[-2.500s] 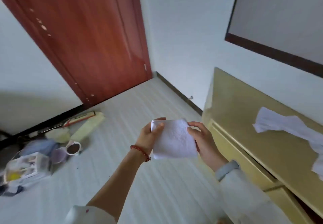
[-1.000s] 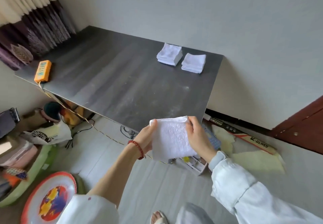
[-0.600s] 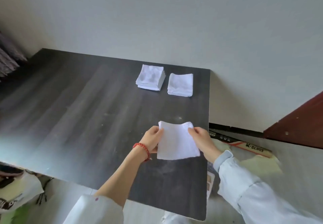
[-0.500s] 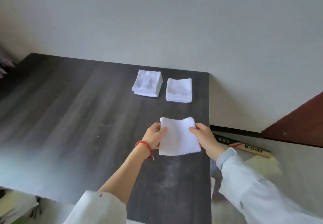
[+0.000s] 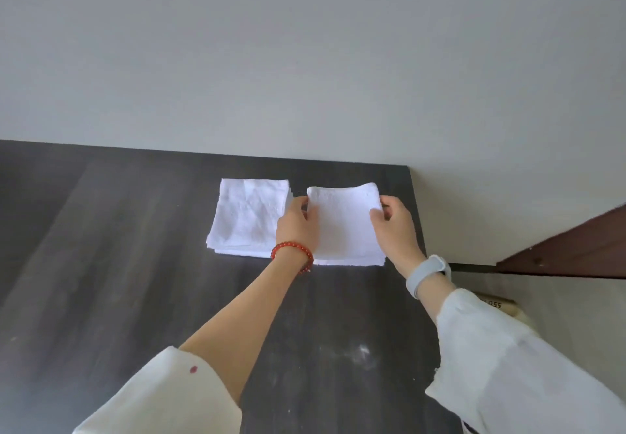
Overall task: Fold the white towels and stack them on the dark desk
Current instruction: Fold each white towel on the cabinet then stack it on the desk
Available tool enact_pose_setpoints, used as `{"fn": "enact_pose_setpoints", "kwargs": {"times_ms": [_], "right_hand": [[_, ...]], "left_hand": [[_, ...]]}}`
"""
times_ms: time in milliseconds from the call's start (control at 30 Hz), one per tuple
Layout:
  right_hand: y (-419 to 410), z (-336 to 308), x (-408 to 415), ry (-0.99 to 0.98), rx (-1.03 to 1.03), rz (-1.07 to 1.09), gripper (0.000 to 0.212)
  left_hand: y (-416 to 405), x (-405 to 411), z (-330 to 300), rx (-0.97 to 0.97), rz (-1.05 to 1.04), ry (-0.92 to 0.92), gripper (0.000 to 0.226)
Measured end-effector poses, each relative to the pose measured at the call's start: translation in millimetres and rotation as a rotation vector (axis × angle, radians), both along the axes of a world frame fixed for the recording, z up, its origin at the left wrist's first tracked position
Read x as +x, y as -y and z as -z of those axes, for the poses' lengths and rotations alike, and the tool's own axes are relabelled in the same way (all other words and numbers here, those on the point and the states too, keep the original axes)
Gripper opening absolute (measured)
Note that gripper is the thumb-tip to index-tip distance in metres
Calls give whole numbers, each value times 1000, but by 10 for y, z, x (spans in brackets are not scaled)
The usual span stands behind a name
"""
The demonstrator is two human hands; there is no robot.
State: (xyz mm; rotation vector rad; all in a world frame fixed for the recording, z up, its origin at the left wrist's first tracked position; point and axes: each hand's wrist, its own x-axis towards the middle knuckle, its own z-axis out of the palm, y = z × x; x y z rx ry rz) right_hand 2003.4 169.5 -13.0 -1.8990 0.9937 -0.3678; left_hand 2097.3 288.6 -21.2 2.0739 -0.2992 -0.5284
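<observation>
Single head-worn view, angled forward and down, close over dark desk point(image 5: 135, 264), facing wall point(image 5: 305, 61)

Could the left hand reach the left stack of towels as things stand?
Probably yes: the left hand is right beside the left stack, with nothing between them, though its fingers hold the folded towel.

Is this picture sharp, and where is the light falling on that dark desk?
Head view: sharp in the middle, where both the left hand and right hand grip the folded towel; the dark desk carries a soft pale sheen in streaks; the white towels are bright enough to lose some weave detail; the sleeves at the bottom corners look stretched by the wide lens.
</observation>
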Motion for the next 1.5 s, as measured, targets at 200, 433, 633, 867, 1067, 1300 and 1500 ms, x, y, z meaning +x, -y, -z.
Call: {"fn": "enact_pose_setpoints", "kwargs": {"times_ms": [200, 433, 633, 867, 1067, 1300, 1500], "right_hand": [[86, 339, 84, -315, -219, 3, 30], [6, 470, 30, -447, -909, -356, 51], [83, 508, 46, -673, -622, -532, 52], [137, -31, -168, -260, -330, -317, 31], [374, -661, -1111, -329, 33, -275, 29], [566, -1249, -3277, -271, -29, 62, 23], [174, -1749, -5941, -240, -210, 383, 26]], "left_hand": [[148, 92, 240, 248, 159, 213, 34], [59, -99, 411, 385, 442, 788, 57], [65, -133, 482, 640, 688, 542, 58], [113, -76, -35, 419, 576, 491, 44], [302, -577, -550, 203, 499, 353, 38], [833, -2391, -1125, 19, 738, 402, 34], [1110, -4889, -1599, -151, 990, 437, 34]]}}
